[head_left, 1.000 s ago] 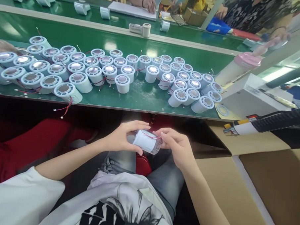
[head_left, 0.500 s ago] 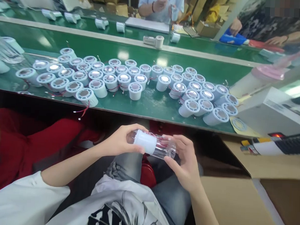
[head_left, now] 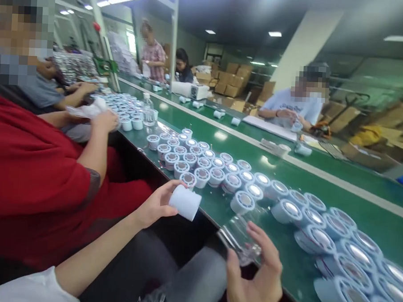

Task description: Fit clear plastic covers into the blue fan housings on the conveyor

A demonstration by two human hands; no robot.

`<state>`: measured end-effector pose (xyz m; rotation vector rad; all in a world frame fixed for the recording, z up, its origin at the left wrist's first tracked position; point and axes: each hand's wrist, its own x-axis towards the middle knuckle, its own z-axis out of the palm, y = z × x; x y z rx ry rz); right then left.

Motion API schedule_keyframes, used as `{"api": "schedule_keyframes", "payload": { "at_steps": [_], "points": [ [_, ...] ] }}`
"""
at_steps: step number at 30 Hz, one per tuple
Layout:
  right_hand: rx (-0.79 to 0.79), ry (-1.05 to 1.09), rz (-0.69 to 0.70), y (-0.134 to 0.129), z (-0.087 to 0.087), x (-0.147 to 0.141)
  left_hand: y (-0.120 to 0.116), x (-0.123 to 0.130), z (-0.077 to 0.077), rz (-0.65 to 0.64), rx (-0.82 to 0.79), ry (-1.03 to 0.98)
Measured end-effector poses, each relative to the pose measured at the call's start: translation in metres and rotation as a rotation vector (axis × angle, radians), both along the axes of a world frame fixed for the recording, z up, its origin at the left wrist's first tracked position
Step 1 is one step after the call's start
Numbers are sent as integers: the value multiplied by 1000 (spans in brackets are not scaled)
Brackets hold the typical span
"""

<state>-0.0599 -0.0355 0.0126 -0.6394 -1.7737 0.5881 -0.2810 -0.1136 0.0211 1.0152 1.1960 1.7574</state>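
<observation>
My left hand [head_left: 157, 204] is closed round a light-blue plastic cylinder [head_left: 185, 203], held on its side above the table's near edge. My right hand [head_left: 258, 265] grips a clear plastic cup [head_left: 239, 239] between thumb and fingers. A gap separates the cylinder from the cup. Just beyond both hands, many similar light-blue cylinders [head_left: 217, 176] stand upright in rows, their round silvery ends facing up. Some have thin red wires at their bases.
The long green table [head_left: 203, 120] has a pale divider strip. To my left, a person in red [head_left: 47, 162] holds white material. Across the table, a person in a light shirt [head_left: 290, 106] handles a blue part. A clear container [head_left: 149, 113] stands by the left-hand cylinders.
The cylinder was inside the clear cup; now they are apart, one in each hand. My view has swung left and up, bringing more co-workers into sight.
</observation>
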Motion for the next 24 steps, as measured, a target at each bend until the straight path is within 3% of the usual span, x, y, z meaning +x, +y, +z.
{"api": "schedule_keyframes", "payload": {
  "at_steps": [2,5,9,14,24],
  "points": [
    [-56,-18,-19,8,10,-9,-1,-25,-2,222,64,101],
    [-175,-73,132,10,14,-27,2,-62,-4,471,103,184],
    [-193,-154,331,-8,-7,-50,7,-100,-3,695,135,299],
    [-246,-204,391,-24,-40,-56,18,-120,-5,795,217,300],
    [-293,-216,377,-25,-54,-46,42,-121,-5,822,259,185]
  ]
}}
